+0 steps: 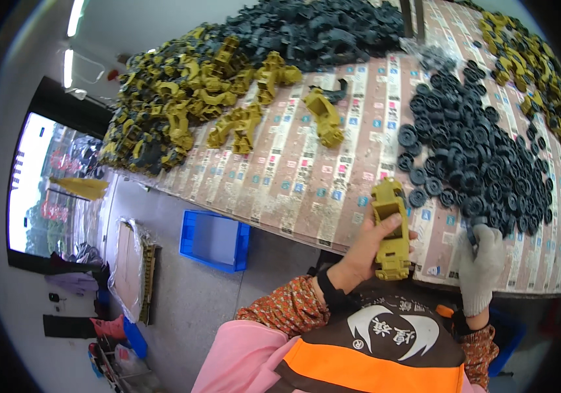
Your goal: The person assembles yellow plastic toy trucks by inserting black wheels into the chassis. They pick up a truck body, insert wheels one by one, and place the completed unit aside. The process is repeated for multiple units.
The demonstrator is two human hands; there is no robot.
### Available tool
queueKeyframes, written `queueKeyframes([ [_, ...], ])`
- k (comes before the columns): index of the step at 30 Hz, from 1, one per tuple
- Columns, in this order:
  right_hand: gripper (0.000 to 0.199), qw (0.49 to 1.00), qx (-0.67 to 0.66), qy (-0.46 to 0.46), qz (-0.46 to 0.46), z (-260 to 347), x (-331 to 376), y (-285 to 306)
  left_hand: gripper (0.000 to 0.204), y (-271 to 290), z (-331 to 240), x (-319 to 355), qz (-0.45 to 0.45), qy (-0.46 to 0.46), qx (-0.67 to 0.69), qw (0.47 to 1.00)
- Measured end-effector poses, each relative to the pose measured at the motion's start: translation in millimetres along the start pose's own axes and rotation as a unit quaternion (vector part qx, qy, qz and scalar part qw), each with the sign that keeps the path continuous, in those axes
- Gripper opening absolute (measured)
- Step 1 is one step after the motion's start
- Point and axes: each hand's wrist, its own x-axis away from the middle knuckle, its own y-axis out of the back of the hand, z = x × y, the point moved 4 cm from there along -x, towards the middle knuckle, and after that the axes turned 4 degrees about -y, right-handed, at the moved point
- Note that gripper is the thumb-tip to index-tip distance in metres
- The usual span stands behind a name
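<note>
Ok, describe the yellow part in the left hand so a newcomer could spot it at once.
Find the big patterned table and follow its near edge to the bare left hand, left of the gloved right hand. It grips the long yellow part. Other yellow parts lie on the table; only this one is held.

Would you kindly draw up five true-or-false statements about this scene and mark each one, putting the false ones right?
1. The left hand holds a yellow plastic part. True.
2. The right hand is ungloved. False: the right hand wears a pale glove.
3. Dark wheels lie heaped on the patterned table, close to the right hand. True.
4. The blue crate stands on top of the table. False: the blue crate is down on the grey floor.
5. The heap at the table's left is made up only of white parts. False: it mixes yellow and dark parts.
</note>
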Motion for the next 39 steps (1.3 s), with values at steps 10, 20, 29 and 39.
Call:
queueKeyframes([
  [10, 0.021, 0.988, -0.141, -0.013, 0.059, 24.1, 7.0, 9.7, 0.044, -11.5, 2.8, -4.2, -0.009, -0.034, -0.009, 0.999],
  [20, 0.031, 0.913, -0.323, -0.091, 0.230, 55.8, 30.6, -12.8, 0.039, -25.6, 1.3, -0.8, -0.018, -0.122, -0.058, 0.991],
  [29, 0.036, 0.931, -0.294, -0.021, 0.215, 63.2, 37.7, -8.9, 0.041, -30.2, -3.7, 1.8, -0.034, -0.241, -0.113, 0.963],
  [39, 0.040, 0.925, -0.277, -0.031, 0.259, 62.2, 29.6, -4.7, 0.077, -38.2, 11.2, 1.1, 0.115, -0.316, -0.121, 0.934],
])
